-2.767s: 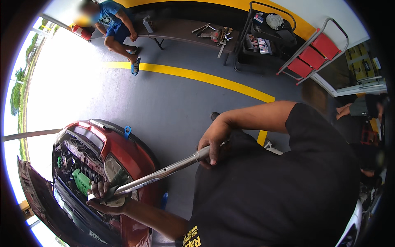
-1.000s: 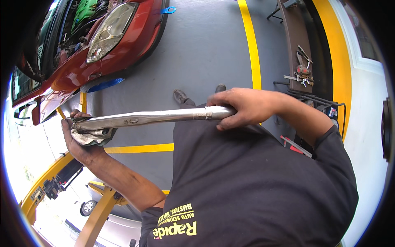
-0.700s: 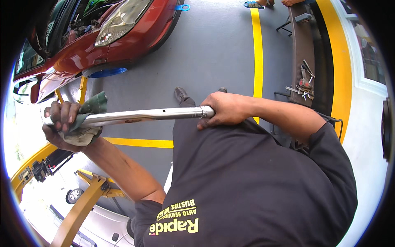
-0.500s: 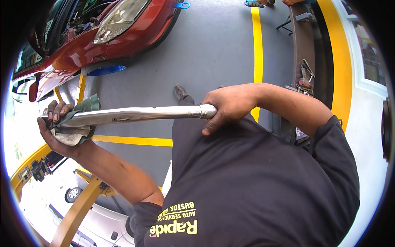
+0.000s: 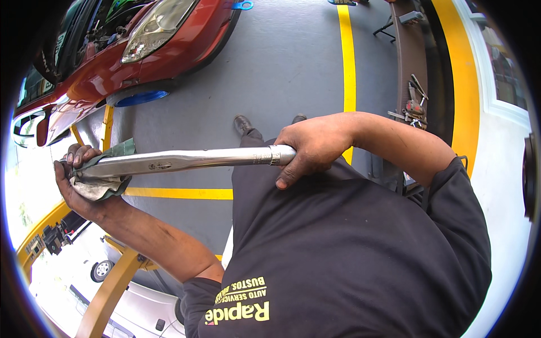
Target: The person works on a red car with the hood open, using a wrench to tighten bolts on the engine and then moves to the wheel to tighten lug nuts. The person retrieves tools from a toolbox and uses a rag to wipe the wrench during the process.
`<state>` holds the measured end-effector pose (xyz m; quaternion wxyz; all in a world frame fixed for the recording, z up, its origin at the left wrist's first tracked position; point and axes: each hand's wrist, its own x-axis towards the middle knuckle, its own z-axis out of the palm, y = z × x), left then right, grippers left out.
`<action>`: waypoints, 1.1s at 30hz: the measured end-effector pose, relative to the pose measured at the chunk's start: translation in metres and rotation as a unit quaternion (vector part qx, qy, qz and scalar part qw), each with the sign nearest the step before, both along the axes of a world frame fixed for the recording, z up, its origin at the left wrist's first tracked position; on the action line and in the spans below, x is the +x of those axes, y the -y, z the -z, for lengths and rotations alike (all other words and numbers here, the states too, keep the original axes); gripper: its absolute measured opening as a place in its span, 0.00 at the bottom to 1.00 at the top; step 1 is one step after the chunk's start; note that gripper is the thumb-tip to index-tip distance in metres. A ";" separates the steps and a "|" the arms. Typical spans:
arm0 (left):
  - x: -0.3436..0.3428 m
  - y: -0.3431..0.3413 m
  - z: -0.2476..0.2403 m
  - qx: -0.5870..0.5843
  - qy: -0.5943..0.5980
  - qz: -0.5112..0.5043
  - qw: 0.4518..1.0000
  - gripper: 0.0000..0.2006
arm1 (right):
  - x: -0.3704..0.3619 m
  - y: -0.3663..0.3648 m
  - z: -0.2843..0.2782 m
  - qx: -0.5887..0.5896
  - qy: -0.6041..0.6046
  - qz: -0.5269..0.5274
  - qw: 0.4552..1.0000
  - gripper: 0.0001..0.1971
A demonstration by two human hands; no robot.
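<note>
A long silver torque wrench [image 5: 203,158] lies crosswise in front of my body. My right hand [image 5: 311,147] is closed round its handle end, beside a ring of fine marks on the shaft. At the other end, my left hand [image 5: 84,183] is wrapped about a green and off-white rag [image 5: 107,187], which is folded around the wrench's wider end. The rag and fingers hide the wrench's head.
At upper left stands a red car [image 5: 163,50] with its engine bay exposed. A yellow lift arm [image 5: 107,290] and a white vehicle [image 5: 143,304] are at lower left. Tools [image 5: 414,110] rest on a long brown bench [image 5: 410,62] at right. Yellow lines [image 5: 347,62] cross the grey floor.
The wrench has rolled slightly, so its flat side with an oval mark shows more. Both hands keep their hold, and the view has shifted a little.
</note>
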<state>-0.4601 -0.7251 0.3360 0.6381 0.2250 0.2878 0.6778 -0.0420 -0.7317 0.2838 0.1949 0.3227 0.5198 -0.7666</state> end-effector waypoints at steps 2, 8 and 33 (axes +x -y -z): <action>0.001 -0.001 0.002 0.002 -0.006 -0.011 1.000 0.13 | 0.001 0.001 0.000 -0.010 -0.006 0.006 1.000 0.19; 0.011 -0.005 0.013 -0.026 -0.103 -0.125 0.986 0.10 | -0.002 0.011 0.002 0.230 0.007 0.043 0.972 0.17; -0.011 0.025 0.033 -0.066 -0.047 -0.329 0.941 0.11 | 0.021 -0.032 0.029 0.122 -0.104 0.307 0.938 0.16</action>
